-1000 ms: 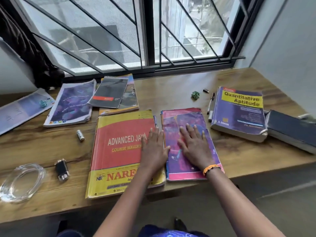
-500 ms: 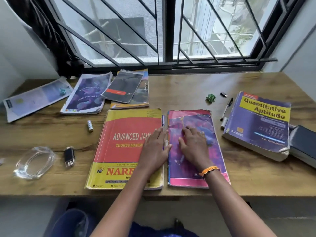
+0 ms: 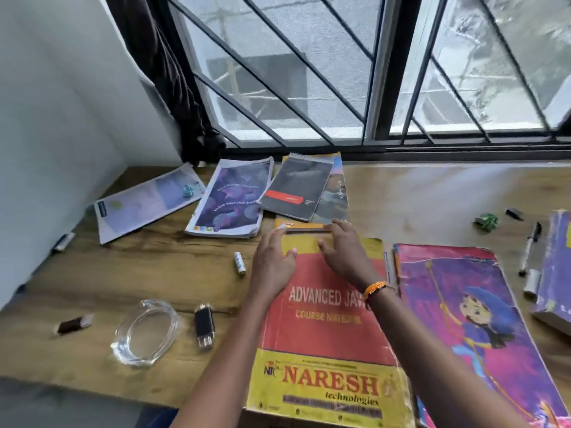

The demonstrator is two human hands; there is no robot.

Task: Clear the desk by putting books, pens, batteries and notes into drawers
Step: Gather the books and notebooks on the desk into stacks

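Note:
My left hand and my right hand hover side by side over the top of the red-and-yellow Advanced Java book, fingers spread. Their fingertips touch the near edge of an orange book that lies under a dark booklet. Neither hand holds anything. A pink-purple cartoon book lies to the right, with a pen in the gap between the two books. A small white battery sits just left of my left hand. A black-and-white marker and a green crumpled note lie far right.
A purple-cover book and a printed sheet carrying a teal crumpled note lie back left. A glass dish, a black adapter and a small brown item sit front left. A thick purple book is at the right edge.
Both hands left the pink-purple book and moved left and away from me, up to the orange book's near edge. The camera swung left and closer to the desk.

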